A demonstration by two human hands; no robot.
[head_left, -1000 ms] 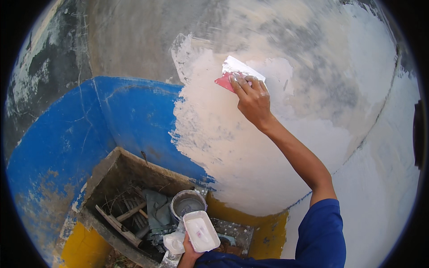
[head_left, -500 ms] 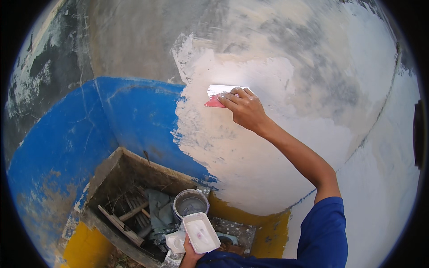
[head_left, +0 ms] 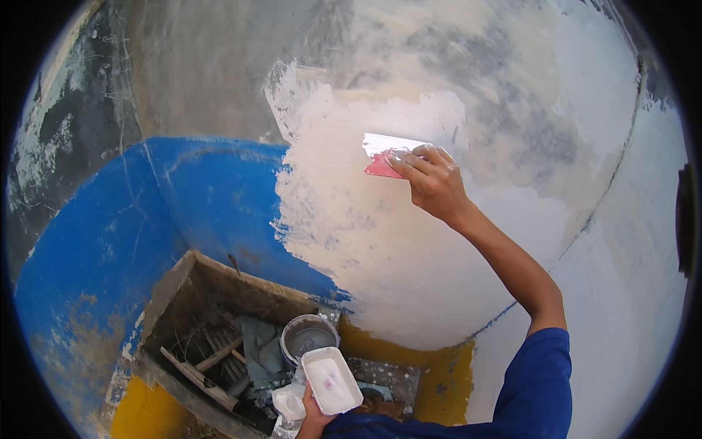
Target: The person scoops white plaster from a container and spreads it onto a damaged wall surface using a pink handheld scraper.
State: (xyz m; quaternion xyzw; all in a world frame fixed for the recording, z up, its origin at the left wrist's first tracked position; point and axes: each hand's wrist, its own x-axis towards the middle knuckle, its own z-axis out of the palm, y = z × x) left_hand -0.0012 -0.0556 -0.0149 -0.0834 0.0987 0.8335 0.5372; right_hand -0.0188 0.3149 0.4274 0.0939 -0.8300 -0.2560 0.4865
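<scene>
My right hand [head_left: 435,183], smeared with white, grips a putty knife [head_left: 380,164] with a pink handle and a wide, shiny blade held at the wall [head_left: 365,234]. The wall around the blade is coated in off-white paste, with grey patches above and blue paint to the left. Low at the centre, my left hand [head_left: 313,411] has its fingers wrapped round a white rectangular tray [head_left: 329,374] of white paste. Just behind the tray is a grey bucket [head_left: 308,333] with grey contents.
A concrete basin [head_left: 164,300] at lower left holds wooden pieces [head_left: 216,351] and a dark cloth [head_left: 262,351]. A whitish lump [head_left: 289,401] lies beside my left hand. Yellow paint [head_left: 446,380] covers the lower walls. A dark object [head_left: 684,219] is at the far right edge.
My right hand with the putty knife moved down from a second ago, then shifted slightly rightward, and the blade is less tilted. My left hand and tray stayed nearly in place.
</scene>
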